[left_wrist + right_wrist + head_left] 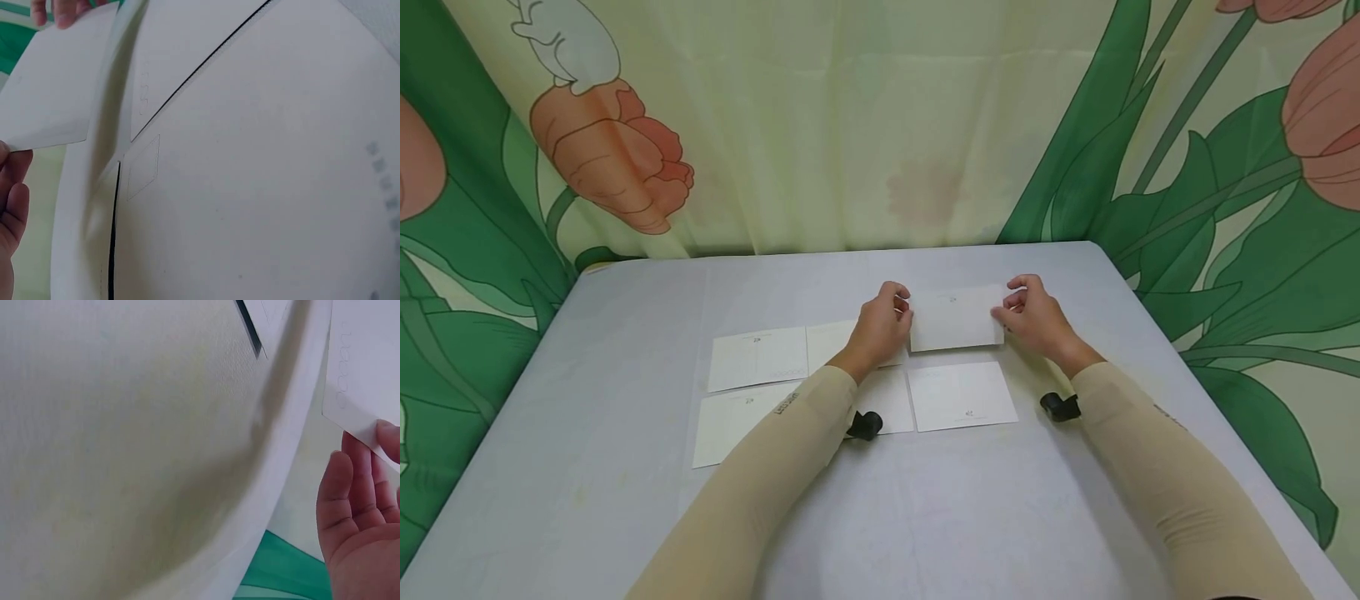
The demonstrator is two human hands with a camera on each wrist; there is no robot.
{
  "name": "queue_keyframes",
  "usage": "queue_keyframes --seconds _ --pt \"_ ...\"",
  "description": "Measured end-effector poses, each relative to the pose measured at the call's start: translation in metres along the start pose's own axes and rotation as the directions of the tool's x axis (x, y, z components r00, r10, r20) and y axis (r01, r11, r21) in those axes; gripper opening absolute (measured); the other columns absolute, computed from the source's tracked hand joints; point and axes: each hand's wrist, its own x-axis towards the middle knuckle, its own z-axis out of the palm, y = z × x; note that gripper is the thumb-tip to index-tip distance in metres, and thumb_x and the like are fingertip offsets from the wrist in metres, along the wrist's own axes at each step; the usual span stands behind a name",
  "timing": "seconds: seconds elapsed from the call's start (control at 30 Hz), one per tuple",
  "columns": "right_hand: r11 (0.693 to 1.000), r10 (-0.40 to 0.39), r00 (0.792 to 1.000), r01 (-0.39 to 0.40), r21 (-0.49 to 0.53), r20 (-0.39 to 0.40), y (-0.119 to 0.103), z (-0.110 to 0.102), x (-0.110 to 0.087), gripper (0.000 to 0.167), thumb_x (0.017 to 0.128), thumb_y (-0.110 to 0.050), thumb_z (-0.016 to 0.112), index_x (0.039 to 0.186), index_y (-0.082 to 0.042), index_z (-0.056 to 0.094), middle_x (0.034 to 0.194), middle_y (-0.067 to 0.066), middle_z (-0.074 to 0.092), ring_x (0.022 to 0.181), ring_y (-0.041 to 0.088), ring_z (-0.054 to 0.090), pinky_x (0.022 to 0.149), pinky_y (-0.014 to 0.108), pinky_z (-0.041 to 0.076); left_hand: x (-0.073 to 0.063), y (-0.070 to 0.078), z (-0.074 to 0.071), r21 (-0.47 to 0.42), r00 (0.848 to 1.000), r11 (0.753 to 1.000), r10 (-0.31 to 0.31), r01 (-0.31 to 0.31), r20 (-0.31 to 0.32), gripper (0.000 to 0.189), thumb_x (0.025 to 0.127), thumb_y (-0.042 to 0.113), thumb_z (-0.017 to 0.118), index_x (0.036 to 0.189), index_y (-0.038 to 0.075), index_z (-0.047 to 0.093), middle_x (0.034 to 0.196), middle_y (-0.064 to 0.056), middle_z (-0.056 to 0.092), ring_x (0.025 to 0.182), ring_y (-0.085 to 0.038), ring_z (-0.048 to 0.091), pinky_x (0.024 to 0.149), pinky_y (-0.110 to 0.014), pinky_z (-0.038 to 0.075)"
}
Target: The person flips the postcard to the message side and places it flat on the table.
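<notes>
A white postcard [957, 320] with a small printed mark is held up off the table between both hands, tilted. My left hand [878, 329] pinches its left side; in the left wrist view, the thumb and curled fingers [15, 200] meet at its corner. My right hand [1039, 321] grips the opposite side, with the thumb [389, 439] on the face and fingers behind. Below it lies another postcard [962, 396]. More lie at left: an upper one [758, 358], one partly behind the left hand [831, 342], and lower ones [730, 421] partly covered by the left arm.
The postcards lie in two rows on a white-covered table [587, 400]. Behind it hangs a curtain [820, 125] printed with tulips, leaves and a carrot. Small black devices [865, 426] are worn at both wrists, over beige sleeves [775, 475].
</notes>
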Motion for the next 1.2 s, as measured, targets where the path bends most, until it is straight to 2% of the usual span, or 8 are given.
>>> queue_keyframes --seconds 0.17,0.4,0.63,0.8,1.07,1.2 --pt "1.000 -0.013 1.000 0.013 0.000 -0.007 0.000 0.004 0.000 0.041 0.098 -0.017 0.065 0.125 0.003 0.041 0.109 0.017 0.056 0.102 0.033 0.055 0.082 0.039 0.048 0.000 -0.004 -0.001 0.024 1.000 1.000 -0.009 0.009 -0.003 0.026 0.100 0.005 0.058 0.126 0.000 0.057 0.105 -0.011 0.065 0.098 -0.022 0.066 0.084 -0.031 0.054" --pt "0.999 -0.019 1.000 0.019 -0.039 0.025 -0.001 0.007 0.002 0.036 0.099 -0.017 0.063 0.124 0.003 0.046 0.112 0.018 0.057 0.107 0.035 0.055 0.090 0.045 0.047 0.001 -0.008 -0.002 0.036 1.000 0.999 -0.018 0.018 0.002 0.036 0.099 0.005 0.060 0.134 -0.001 0.055 0.103 -0.009 0.065 0.095 -0.020 0.065 0.083 -0.031 0.053" --pt "0.999 0.002 0.998 0.001 -0.052 0.056 0.000 0.011 0.004 0.040 0.100 -0.016 0.060 0.133 0.002 0.049 0.121 0.018 0.057 0.111 0.034 0.056 0.093 0.046 0.049 0.003 -0.012 -0.001 0.084 0.995 0.996 -0.050 0.042 0.092 0.052 0.093 0.000 0.062 0.143 -0.005 0.048 0.109 -0.009 0.060 0.096 -0.018 0.058 0.088 -0.032 0.049" --pt "0.998 0.011 0.996 -0.005 -0.066 0.090 0.000 0.012 0.004 0.041 0.099 -0.015 0.060 0.136 0.003 0.052 0.128 0.019 0.055 0.114 0.034 0.057 0.094 0.047 0.050 0.001 -0.014 -0.001 0.131 0.992 0.990 -0.059 0.044 0.111 0.055 0.092 -0.002 0.061 0.144 -0.008 0.045 0.107 -0.010 0.059 0.093 -0.019 0.055 0.085 -0.031 0.048" --pt "0.997 0.022 0.992 -0.013 -0.083 0.121 0.000 0.015 0.004 0.045 0.098 -0.014 0.061 0.139 0.004 0.050 0.130 0.020 0.054 0.117 0.036 0.057 0.094 0.047 0.051 0.001 -0.018 0.001 0.111 0.993 0.992 -0.066 0.054 0.102 0.057 0.091 -0.001 0.065 0.145 -0.007 0.045 0.109 -0.010 0.060 0.097 -0.019 0.058 0.087 -0.030 0.049" --pt "0.995 0.021 0.992 -0.009 -0.096 0.122 0.000 0.015 0.003 0.045 0.098 -0.014 0.060 0.138 0.005 0.050 0.130 0.021 0.054 0.117 0.036 0.057 0.095 0.047 0.051 0.000 -0.020 0.002 0.066 0.993 0.996 -0.065 0.059 0.100 0.058 0.091 -0.003 0.064 0.145 -0.003 0.046 0.112 -0.010 0.060 0.100 -0.019 0.060 0.088 -0.029 0.050"
